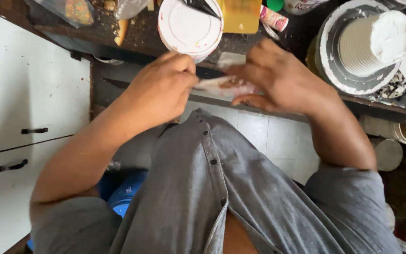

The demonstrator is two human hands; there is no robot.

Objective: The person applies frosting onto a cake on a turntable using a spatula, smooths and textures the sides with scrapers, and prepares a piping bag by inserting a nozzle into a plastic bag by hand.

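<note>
While both hands meet just off the front edge of the dark worktop, the head camera looks straight down past a grey buttoned shirt. The left hand is clenched, its fingertips pinching the left end of a small crumpled plastic wrapper, pale with a pinkish and brown smear. The right hand grasps the other end, thumb underneath and fingers curled over the top. The wrapper hangs stretched between the two hands, level with the worktop's front edge and above the pale tiled floor; motion blur hides what, if anything, is inside it.

On the worktop, just behind the hands, stands a round white tub with reddish specks on its lid, overhanging the front edge a little. Beside it, toward the back edge, lies a yellow flat pack, and next to that a small pink tube. Further right along the worktop sits a round turntable smeared with white cream, carrying a ribbed white cake that leans on its side. At the worktop's left end lies a clear bag with coloured sprinkles.

Below the left end are white drawers with dark handles. A blue bucket shows under the left forearm, down on the floor.
</note>
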